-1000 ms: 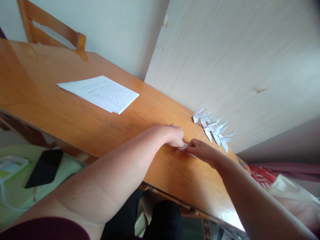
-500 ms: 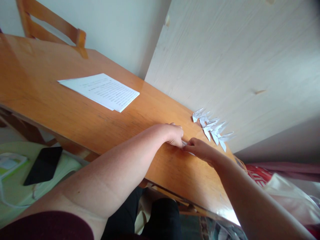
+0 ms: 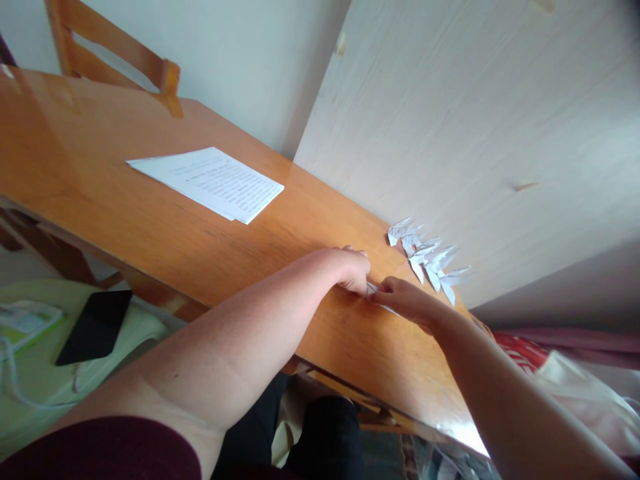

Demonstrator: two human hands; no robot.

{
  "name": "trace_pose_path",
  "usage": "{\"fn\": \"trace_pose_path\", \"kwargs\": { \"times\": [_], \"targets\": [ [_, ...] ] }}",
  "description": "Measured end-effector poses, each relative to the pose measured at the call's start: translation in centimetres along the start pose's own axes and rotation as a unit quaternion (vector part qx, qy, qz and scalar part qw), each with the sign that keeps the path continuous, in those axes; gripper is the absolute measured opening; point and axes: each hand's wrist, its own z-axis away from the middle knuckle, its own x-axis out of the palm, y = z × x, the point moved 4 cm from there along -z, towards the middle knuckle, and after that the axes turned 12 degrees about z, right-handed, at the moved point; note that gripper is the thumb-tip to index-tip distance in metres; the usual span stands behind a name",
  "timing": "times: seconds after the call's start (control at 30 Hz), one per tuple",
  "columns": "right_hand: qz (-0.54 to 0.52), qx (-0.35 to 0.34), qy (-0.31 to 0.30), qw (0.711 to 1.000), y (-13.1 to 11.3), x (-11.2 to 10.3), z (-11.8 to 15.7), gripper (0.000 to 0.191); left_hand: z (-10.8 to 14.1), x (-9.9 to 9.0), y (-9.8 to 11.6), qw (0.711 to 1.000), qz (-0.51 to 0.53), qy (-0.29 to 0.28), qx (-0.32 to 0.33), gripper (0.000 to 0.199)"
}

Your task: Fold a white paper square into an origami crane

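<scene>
My left hand (image 3: 356, 270) and my right hand (image 3: 401, 298) are close together on the wooden table (image 3: 270, 280). Between them lies a small piece of white folded paper (image 3: 371, 288), mostly covered by my fingers. My left fingers are closed on its far end, while my right thumb and fingers press it nearer to me. A thin white edge shows beneath the right hand. Just beyond, several folded white paper shapes with pointed tips (image 3: 423, 253) stand in a row along the table's far edge.
A stack of printed sheets (image 3: 215, 183) lies to the left on the table. A wooden chair (image 3: 115, 50) stands behind it. At lower left, a black phone (image 3: 96, 327) rests on a pale green stool (image 3: 135, 327). A pale panel (image 3: 430, 120) rises behind the table. Bags (image 3: 580, 387) are at right.
My view has shifted slightly, moving the scene a little to the right. Slightly more of the white paper edge shows under my right hand. Both hands keep nearly the same pose.
</scene>
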Motion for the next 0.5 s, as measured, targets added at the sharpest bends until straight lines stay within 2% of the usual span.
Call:
{"fn": "trace_pose_path", "kwargs": {
  "times": [0.1,0.33,0.5],
  "targets": [
    [0.001,0.002,-0.001,1.0,-0.06,-0.01,0.0,0.026,-0.2,0.08,-0.18,1.0,0.008,0.001,-0.006,0.079],
    [0.0,0.014,0.002,1.0,-0.29,0.02,0.17,0.025,-0.63,0.24,-0.44,1.0,0.02,-0.004,0.008,0.065],
    [-0.003,0.013,0.004,1.0,-0.19,-0.06,0.12,0.028,-0.6,0.22,-0.37,1.0,0.02,-0.005,0.017,0.064]
  ]
}}
